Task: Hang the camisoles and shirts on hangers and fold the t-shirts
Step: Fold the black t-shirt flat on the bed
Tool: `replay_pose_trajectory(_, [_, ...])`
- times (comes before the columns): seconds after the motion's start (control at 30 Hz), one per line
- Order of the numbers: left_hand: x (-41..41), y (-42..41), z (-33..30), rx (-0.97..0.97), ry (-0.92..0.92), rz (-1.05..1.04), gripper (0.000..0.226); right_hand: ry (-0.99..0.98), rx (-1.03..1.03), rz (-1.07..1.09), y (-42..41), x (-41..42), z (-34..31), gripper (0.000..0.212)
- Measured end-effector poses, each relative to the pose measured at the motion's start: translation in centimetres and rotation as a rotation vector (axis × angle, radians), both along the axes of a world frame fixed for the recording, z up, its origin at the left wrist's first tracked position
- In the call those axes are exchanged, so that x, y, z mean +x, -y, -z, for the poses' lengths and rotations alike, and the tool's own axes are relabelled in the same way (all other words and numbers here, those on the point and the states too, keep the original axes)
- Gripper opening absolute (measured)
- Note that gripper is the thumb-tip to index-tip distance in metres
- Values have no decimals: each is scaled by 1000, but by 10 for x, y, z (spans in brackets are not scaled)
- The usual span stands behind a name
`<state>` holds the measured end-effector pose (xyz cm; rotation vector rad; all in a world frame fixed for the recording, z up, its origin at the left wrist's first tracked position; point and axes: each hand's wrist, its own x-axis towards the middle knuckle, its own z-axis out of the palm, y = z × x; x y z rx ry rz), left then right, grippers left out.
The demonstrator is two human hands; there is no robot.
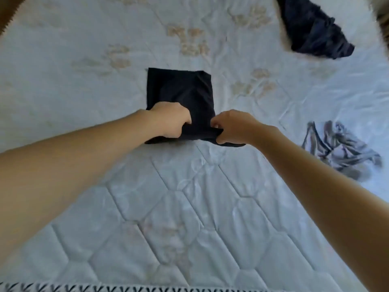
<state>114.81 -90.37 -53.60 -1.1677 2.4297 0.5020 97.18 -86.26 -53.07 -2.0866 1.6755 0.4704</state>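
Black folded t-shirt (181, 91) in mid-bed on pale quilted bedspread (189, 207), long axis running near to far. Near edge clenched by left hand (170, 121) at left corner, pinched by right hand (229, 127) at right corner. Far right, crumpled dark navy garment (313, 32). Right, grey-and-white strappy garment (341, 148).

Home bedroom: quilted bedspread (189, 207), scattered clothes (311, 32).

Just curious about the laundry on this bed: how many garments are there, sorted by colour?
Black, folded, held by left hand and right hand: 1
Dark navy, crumpled: 1
Grey-and-white patterned, crumpled: 1
Total: 3
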Motion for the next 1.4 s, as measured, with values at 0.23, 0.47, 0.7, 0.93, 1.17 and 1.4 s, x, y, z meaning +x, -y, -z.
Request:
replay_pose_trajectory(0.23, [19, -98, 115, 490, 198, -6, 62, 77, 322, -103, -97, 17, 108, 19])
replay_pose_trajectory(0.47, [28, -157, 152, 889, 403, 49, 63, 137, 852, -164, -147, 28, 144, 31])
replay_pose_trajectory(0.7, [31, -210, 176, 1088, 488, 238, 24, 90, 1168, -281, -192, 54, 167, 45])
replay_pose_trajectory(0.93, [48, -192, 170, 1046, 403, 76, 66, 164, 1069, -169, -173, 45, 166, 29])
replay_pose_trajectory(1.17, [59, -142, 167, 974, 274, -75, 67, 200, 978, -46, -131, 35, 156, 25])
replay_pose_trajectory(1.4, [72, -76, 162, 904, 61, -214, 12, 198, 844, 39, -72, 25, 152, 24])
